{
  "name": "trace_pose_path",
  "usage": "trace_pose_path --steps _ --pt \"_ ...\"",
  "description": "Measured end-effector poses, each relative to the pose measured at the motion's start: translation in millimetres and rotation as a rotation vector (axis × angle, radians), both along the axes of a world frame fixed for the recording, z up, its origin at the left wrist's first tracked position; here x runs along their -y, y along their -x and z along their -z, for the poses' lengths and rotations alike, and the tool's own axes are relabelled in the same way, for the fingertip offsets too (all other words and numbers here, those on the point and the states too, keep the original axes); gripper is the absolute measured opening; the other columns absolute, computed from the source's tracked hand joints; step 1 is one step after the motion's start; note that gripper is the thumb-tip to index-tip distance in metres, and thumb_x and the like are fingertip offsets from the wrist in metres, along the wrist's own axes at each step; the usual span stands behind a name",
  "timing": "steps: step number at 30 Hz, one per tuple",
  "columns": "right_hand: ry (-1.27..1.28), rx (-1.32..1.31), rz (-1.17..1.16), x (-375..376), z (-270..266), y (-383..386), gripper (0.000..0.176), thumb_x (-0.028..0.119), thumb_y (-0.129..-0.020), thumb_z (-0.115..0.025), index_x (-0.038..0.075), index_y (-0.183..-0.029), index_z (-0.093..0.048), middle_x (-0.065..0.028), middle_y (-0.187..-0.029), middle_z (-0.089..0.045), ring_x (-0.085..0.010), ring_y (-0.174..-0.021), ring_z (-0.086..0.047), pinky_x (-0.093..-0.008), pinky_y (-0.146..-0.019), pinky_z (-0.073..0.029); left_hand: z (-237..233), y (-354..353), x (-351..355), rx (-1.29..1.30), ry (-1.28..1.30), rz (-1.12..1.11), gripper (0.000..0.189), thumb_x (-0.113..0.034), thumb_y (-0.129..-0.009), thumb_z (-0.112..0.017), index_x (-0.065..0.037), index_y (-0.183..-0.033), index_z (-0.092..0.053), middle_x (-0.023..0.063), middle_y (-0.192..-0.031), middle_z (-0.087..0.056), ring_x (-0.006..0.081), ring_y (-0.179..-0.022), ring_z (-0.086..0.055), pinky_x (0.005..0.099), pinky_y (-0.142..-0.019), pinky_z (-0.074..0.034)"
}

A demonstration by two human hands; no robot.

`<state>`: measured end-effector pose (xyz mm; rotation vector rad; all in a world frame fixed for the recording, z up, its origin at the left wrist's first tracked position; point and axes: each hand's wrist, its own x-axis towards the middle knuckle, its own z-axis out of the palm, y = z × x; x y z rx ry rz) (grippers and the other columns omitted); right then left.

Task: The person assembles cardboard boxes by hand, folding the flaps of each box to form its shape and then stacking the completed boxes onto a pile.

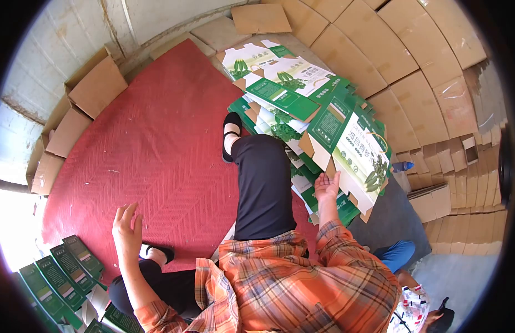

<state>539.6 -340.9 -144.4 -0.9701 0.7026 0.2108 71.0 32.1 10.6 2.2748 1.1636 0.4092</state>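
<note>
My right hand (327,188) is at the near edge of a flat green-and-white printed carton (354,150), palm turned up. Its fingers are parted, with the fingertips right at the carton's edge. That carton lies on top of a sprawling pile of flattened cartons (285,99) with radish pictures and a cord handle. Over the red mat (152,144), my left hand (127,228) hangs with loosely bent, spread fingers and nothing in it. Below it, at the lower left, several green boxes (69,272) stand in a row.
Brown cardboard boxes (374,44) are stacked along the back and right. Other brown cartons (96,83) line the left wall. A blue-capped bottle (403,166) stands right of the pile. Another person (410,305) sits at the lower right. My legs (263,188) straddle the mat.
</note>
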Motion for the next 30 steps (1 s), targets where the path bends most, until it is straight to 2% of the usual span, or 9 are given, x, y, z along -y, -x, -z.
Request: trace_pose_path --steps 7,10,13,15,17,19,23,29,30 --pt "-0.033 0.035 0.229 26.5 1.0 -37.3 0.037 0.045 -0.09 -0.065 0.012 -0.104 -0.057 -0.0048 -0.082 -0.06 -0.0163 -0.065 -0.053 -0.0273 -0.056 -0.045 2.0 6.0 0.7 0.026 -0.035 -0.002 0.031 0.0 -0.081 -0.064 -0.001 -0.112 -0.065 0.0198 -0.105 -0.062 0.037 -0.097 -0.063 0.0407 -0.084 -0.051" --pt "0.114 0.031 0.316 41.6 -29.5 -63.5 0.024 0.035 -0.095 -0.059 0.012 -0.094 -0.052 -0.002 -0.06 -0.04 -0.0128 -0.041 -0.032 -0.0242 -0.04 -0.034 1.6 7.7 0.4 0.028 -0.037 -0.006 0.032 -0.001 -0.08 -0.064 -0.002 -0.112 -0.065 0.0191 -0.103 -0.062 0.0373 -0.095 -0.063 0.041 -0.082 -0.051" --pt "0.278 0.286 0.344 48.5 -75.0 -96.3 0.028 0.027 -0.091 -0.064 0.01 -0.111 -0.054 -0.0089 -0.094 -0.064 -0.0192 -0.064 -0.06 -0.0248 -0.04 -0.036 -5.7 5.8 1.0 0.024 -0.047 -0.03 0.032 -0.002 -0.079 -0.066 -0.003 -0.111 -0.065 0.0182 -0.099 -0.061 0.0379 -0.091 -0.062 0.042 -0.079 -0.051" --pt "0.327 0.425 0.31 43.5 -119.7 -121.4 0.012 0.019 -0.089 -0.065 0.013 -0.1 -0.061 0.0001 -0.082 -0.061 -0.0115 -0.053 -0.05 -0.0261 -0.04 -0.029 -4.6 6.8 0.5 0.03 -0.084 -0.026 0.033 -0.003 -0.077 -0.067 -0.003 -0.11 -0.065 0.0174 -0.093 -0.06 0.0386 -0.085 -0.061 0.0441 -0.076 -0.05" --pt "0.372 0.584 0.234 36.5 -149.9 -160.5 0.021 0.017 -0.089 -0.067 0.008 -0.108 -0.065 -0.0009 -0.097 -0.066 -0.011 -0.065 -0.06 -0.0255 -0.041 -0.033 -8.0 8.5 -2.0 0.027 -0.081 -0.006 0.034 -0.003 -0.077 -0.068 -0.004 -0.11 -0.065 0.0169 -0.094 -0.06 0.038 -0.086 -0.061 0.0443 -0.075 -0.05" --pt "0.448 0.706 0.208 -7.2 -206.1 -158.0 0.031 0.013 -0.09 -0.066 -0.007 -0.114 -0.061 -0.0095 -0.107 -0.066 -0.0195 -0.085 -0.065 -0.0329 -0.063 -0.052 -10.7 8.7 -2.7 0.026 -0.091 -0.017 0.033 -0.005 -0.077 -0.069 -0.005 -0.11 -0.065 0.0155 -0.092 -0.061 0.0369 -0.086 -0.06 0.0443 -0.076 -0.05" --pt "0.289 0.948 -0.065 -101.1 -273.1 -133.9 0.041 0.012 -0.092 -0.066 -0.014 -0.121 -0.053 -0.0158 -0.114 -0.063 -0.0252 -0.096 -0.065 -0.0384 -0.087 -0.054 -11.0 13.9 -5.9 0.04 -0.118 -0.05 0.033 -0.008 -0.078 -0.07 -0.006 -0.11 -0.066 0.0149 -0.092 -0.061 0.0366 -0.087 -0.061 0.0438 -0.076 -0.05" --pt "0.068 0.922 -0.383 -207.3 -305.3 -34.6 0.043 0.012 -0.089 -0.068 -0.011 -0.122 -0.053 -0.0159 -0.117 -0.062 -0.0251 -0.104 -0.063 -0.0386 -0.089 -0.052 -15.0 13.7 -4.1 0.158 -0.054 -0.065 0.035 -0.01 -0.079 -0.071 -0.007 -0.113 -0.065 0.0143 -0.093 -0.06 0.0342 -0.087 -0.062 0.0408 -0.077 -0.051" --pt "0.053 0.916 -0.438 -221.0 -306.1 -8.6 0.043 0.012 -0.088 -0.069 -0.009 -0.123 -0.054 -0.0149 -0.117 -0.062 -0.025 -0.105 -0.063 -0.0389 -0.09 -0.051 -20.3 14.9 -4.1 0.173 -0.03 -0.068 0.04 -0.01 -0.079 -0.071 -0.007 -0.118 -0.062 0.0151 -0.103 -0.061 0.034 -0.095 -0.062 0.0387 -0.081 -0.052"
